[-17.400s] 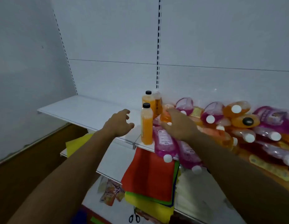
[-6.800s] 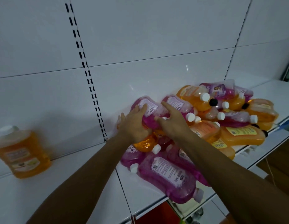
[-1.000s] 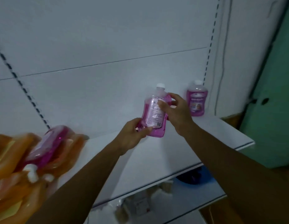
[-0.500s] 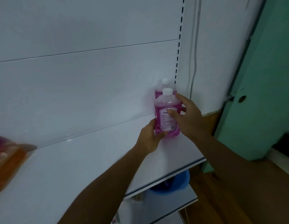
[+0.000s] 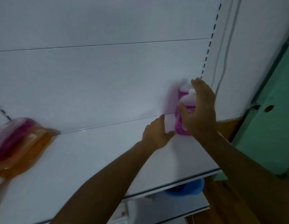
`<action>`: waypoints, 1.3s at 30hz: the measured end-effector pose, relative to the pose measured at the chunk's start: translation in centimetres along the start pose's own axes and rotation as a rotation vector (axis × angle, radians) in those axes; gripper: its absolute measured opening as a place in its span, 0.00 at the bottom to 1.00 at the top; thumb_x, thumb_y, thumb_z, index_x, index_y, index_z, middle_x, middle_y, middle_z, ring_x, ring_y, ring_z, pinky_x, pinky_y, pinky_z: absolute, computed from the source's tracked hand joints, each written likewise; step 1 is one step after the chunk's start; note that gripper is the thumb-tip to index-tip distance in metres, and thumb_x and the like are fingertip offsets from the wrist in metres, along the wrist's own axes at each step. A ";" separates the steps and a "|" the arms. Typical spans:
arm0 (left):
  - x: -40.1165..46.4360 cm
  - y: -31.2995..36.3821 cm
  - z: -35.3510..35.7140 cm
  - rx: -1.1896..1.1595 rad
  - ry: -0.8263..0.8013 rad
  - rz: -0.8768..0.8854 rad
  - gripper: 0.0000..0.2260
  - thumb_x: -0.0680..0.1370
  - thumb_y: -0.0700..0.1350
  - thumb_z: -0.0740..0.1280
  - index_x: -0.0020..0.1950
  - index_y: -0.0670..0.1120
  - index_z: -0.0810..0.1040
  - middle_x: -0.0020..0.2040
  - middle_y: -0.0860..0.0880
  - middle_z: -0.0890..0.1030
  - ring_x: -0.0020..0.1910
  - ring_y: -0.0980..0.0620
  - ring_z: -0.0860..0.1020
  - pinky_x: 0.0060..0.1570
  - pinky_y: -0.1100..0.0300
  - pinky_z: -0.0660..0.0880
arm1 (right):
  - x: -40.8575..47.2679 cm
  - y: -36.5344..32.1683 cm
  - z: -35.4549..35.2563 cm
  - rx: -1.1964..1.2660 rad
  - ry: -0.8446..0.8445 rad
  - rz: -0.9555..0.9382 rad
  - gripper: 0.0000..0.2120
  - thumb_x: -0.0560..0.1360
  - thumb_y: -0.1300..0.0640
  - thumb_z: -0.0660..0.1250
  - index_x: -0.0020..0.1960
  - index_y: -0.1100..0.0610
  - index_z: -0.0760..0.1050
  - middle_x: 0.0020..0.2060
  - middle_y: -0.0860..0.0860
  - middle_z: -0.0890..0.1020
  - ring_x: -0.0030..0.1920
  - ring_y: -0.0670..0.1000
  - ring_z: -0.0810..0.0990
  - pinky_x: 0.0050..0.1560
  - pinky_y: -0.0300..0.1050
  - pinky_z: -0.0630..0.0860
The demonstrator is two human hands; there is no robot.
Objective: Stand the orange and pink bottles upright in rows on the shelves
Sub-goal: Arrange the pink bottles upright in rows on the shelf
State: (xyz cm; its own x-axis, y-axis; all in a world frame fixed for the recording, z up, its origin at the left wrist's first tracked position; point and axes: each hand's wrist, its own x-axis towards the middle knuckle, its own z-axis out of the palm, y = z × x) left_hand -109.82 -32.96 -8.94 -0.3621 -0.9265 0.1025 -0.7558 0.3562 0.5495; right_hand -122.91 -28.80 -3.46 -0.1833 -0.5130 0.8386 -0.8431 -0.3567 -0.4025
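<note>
Right hand (image 5: 200, 110): curled around the front pink bottle (image 5: 183, 120), thumb on the near face, fingers reaching over the cap; whether the grip actually presses the plastic, cannot tell through the blur.
Left hand (image 5: 156, 135): loosely spread, fingertips just beside the base of the front pink bottle on its left; touching or not, cannot tell; holding nothing.
Front pink bottle: upright on the shelf (image 5: 92, 159), near the back panel and close to the shelf's right end, white cap partly hidden by the right hand.
Rear pink bottle (image 5: 182, 90): upright directly behind the front one, only shoulder and pale cap showing, against the back panel (image 5: 100, 78).
Row: 2 pink bottles, one behind the other, at the right end.
Bottle pile (image 5: 16, 143): pink and orange bottles lying on their sides at the far left of the same shelf, well apart from the hands, heavily blurred.
Lower shelf (image 5: 164, 209): below the front edge, with a blue basin (image 5: 185, 189) partly showing under the upper shelf.
Right side: slotted upright (image 5: 208, 49) beside the bottles, green door (image 5: 269, 126) beyond it.
</note>
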 end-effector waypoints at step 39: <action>-19.0 -26.4 -29.4 -0.344 0.508 -0.364 0.20 0.77 0.50 0.67 0.69 0.48 0.74 0.66 0.46 0.76 0.59 0.51 0.75 0.52 0.59 0.76 | -6.3 -34.5 23.6 1.130 -1.019 0.563 0.16 0.81 0.59 0.60 0.67 0.48 0.73 0.57 0.51 0.80 0.54 0.50 0.82 0.53 0.46 0.81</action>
State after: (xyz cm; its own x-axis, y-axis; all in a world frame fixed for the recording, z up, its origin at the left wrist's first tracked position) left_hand -66.97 -28.35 -1.06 0.2430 -0.9512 0.1901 -0.5351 0.0320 0.8442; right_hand -80.73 -31.71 -3.53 0.4573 -0.8829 0.1067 0.0771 -0.0802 -0.9938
